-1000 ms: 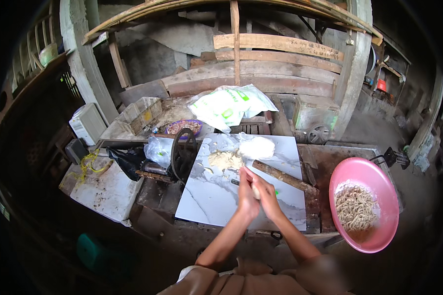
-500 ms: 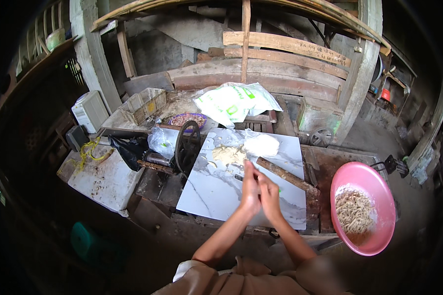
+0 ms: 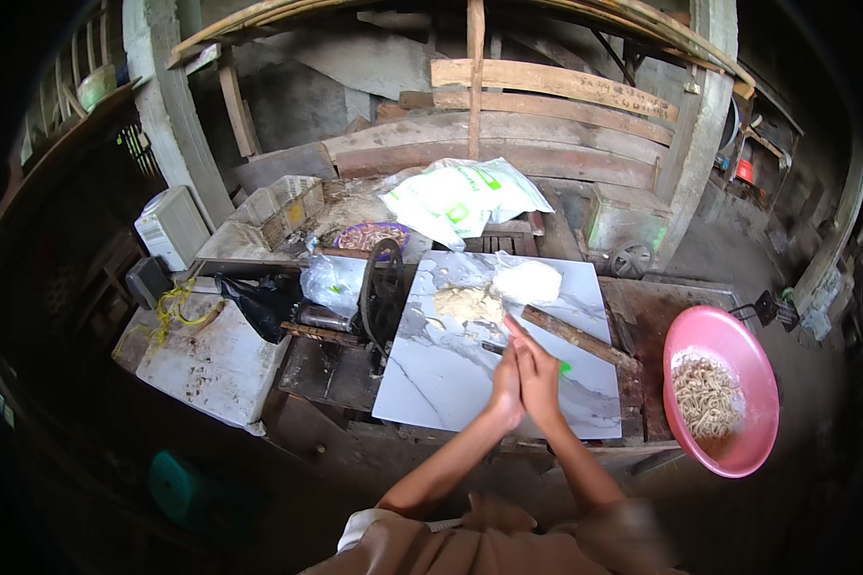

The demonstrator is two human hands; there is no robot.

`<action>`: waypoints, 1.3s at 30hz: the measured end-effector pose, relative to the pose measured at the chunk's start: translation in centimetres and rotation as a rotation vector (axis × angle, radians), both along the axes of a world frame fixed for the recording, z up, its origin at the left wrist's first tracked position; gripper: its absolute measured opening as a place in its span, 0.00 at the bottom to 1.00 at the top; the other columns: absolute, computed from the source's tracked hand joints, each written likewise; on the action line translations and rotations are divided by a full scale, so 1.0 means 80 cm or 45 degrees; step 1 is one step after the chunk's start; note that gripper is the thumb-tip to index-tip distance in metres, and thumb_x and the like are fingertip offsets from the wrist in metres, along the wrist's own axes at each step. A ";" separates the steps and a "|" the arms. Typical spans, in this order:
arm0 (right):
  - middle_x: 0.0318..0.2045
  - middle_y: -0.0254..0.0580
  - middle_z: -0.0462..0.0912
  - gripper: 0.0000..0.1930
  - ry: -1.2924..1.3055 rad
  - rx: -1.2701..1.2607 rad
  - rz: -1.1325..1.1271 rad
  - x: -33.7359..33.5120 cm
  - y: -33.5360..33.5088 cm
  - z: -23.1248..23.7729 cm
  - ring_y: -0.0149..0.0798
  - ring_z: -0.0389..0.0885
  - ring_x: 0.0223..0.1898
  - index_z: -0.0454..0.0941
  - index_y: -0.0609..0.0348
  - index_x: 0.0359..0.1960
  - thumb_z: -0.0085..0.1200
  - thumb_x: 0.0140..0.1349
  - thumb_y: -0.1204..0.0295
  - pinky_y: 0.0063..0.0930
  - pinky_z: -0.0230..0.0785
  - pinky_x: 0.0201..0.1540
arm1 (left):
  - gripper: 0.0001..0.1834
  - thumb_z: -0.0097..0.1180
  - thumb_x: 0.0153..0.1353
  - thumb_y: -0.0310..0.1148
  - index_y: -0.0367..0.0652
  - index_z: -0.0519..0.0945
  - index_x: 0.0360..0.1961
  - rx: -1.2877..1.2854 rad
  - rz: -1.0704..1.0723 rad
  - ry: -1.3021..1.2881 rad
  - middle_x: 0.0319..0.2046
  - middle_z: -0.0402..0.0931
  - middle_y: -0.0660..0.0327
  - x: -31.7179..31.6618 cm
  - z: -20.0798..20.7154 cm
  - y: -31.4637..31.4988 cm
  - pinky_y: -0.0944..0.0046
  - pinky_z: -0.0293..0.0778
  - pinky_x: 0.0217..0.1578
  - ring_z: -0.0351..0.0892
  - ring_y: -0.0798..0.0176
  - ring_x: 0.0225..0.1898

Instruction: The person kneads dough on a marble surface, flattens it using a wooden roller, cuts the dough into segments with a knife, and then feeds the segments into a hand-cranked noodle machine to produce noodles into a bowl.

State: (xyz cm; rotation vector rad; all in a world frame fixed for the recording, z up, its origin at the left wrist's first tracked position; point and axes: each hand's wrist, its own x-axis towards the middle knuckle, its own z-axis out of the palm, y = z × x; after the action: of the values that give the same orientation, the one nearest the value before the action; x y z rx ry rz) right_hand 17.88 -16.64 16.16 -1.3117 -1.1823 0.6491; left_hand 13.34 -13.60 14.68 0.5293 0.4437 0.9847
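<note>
My left hand (image 3: 505,391) and my right hand (image 3: 540,372) press palm to palm above the near part of a marbled white tile (image 3: 431,393). Fingers on both are stretched out; whatever may lie between the palms is hidden. Just past the fingertips is a flattened pale dough lump (image 3: 470,305), with loose scraps around it. A rounder white dough mound (image 3: 527,282) sits to its right. Slanting across the tile's right side is a wooden rolling stick (image 3: 580,337). A thin dark piece (image 3: 494,347) and a green bit (image 3: 565,368) show on either side of my hands.
At right stands a pink basin (image 3: 763,383) with floury strips in it. Left of the tile is a hand-wheel machine (image 3: 382,297) beside a clear plastic bag (image 3: 331,280). Behind are a white-green sack (image 3: 460,199), a purple-rimmed basket (image 3: 340,238) and a crate (image 3: 276,206).
The whole view has shifted, so the tile and basin appear farther right. My palms stay together, with the right hand slid slightly against the left.
</note>
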 end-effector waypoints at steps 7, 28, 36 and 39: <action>0.55 0.49 0.70 0.20 -0.670 0.548 -0.234 -0.070 0.010 0.018 0.49 0.64 0.60 0.73 0.57 0.51 0.44 0.55 0.81 0.36 0.53 0.61 | 0.32 0.31 0.67 0.52 0.45 0.49 0.66 0.049 0.003 0.003 0.65 0.50 0.63 -0.054 0.022 0.058 0.65 0.51 0.60 0.54 0.65 0.62; 0.57 0.45 0.68 0.17 -0.111 0.245 -0.036 -0.065 0.075 0.052 0.41 0.70 0.56 0.73 0.57 0.51 0.36 0.62 0.77 0.28 0.63 0.54 | 0.31 0.28 0.68 0.51 0.48 0.46 0.67 0.089 0.040 -0.006 0.66 0.46 0.63 -0.082 0.053 0.030 0.63 0.46 0.63 0.46 0.64 0.66; 0.59 0.49 0.65 0.17 -0.310 0.465 -0.126 -0.104 0.053 0.042 0.44 0.66 0.59 0.70 0.58 0.54 0.38 0.65 0.73 0.30 0.59 0.57 | 0.31 0.30 0.67 0.52 0.46 0.50 0.65 0.118 0.244 0.055 0.64 0.52 0.61 -0.103 0.104 0.086 0.62 0.48 0.62 0.51 0.64 0.64; 0.59 0.49 0.64 0.18 -0.125 0.318 0.034 -0.062 0.079 0.047 0.45 0.64 0.60 0.69 0.57 0.55 0.36 0.65 0.71 0.33 0.57 0.58 | 0.31 0.30 0.67 0.52 0.46 0.52 0.65 0.078 0.002 -0.031 0.62 0.55 0.62 -0.087 0.081 0.056 0.62 0.49 0.62 0.54 0.64 0.62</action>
State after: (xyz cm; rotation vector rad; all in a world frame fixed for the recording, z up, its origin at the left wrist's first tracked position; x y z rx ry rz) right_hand 12.89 -10.35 19.93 -1.1285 -1.3173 0.4436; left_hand 6.40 -9.16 21.15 0.5716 0.3933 1.0078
